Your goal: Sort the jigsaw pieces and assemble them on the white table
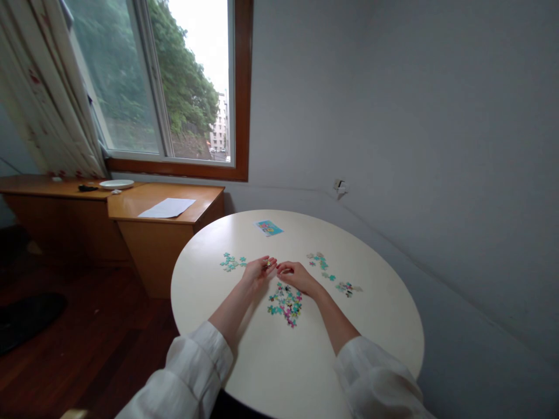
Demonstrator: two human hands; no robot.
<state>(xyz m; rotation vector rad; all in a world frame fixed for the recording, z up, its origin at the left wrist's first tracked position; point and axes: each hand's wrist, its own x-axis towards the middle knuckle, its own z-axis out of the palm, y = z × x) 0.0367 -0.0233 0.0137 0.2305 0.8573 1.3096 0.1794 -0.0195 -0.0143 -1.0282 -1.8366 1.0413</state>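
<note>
Both my hands meet over the middle of a round white table [379,326]. My left hand [258,270] is closed in a pinch on a small puzzle piece [269,265]. My right hand [296,275] is closed too, its fingertips touching that same spot; what it holds is too small to make out. Just below the hands lies a cluster of several loose puzzle pieces [286,304] in teal, pink and yellow. A small teal group of pieces [231,262] lies to the left, and more scattered pieces [334,274] lie to the right.
A small picture card [268,227] lies at the table's far edge. A wooden desk [144,244] with a sheet of paper [167,208] stands at the left under a window [157,81]. A white plate [116,184] sits further left. Grey wall stands behind and to the right.
</note>
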